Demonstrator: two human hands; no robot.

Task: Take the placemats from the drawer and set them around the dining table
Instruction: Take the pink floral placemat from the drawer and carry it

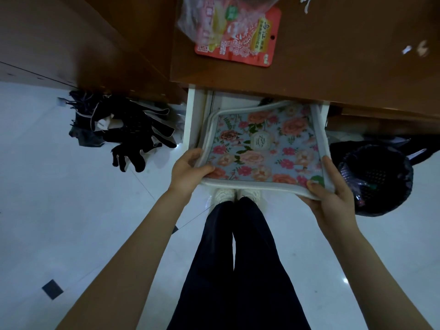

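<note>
A stack of floral placemats with white piped edges lies over the open white drawer beneath the brown table top. My left hand grips the stack's near left corner, thumb on top. At the near right corner my right hand holds it the same way, fingers underneath. The far edge of the stack is hidden under the table's edge. How many mats are stacked cannot be told.
A red snack packet in a clear bag lies on the table top. Dark cloth and bags sit on the white tiled floor at the left. A dark wastebasket lined with a bag stands at the right. My legs stand below the drawer.
</note>
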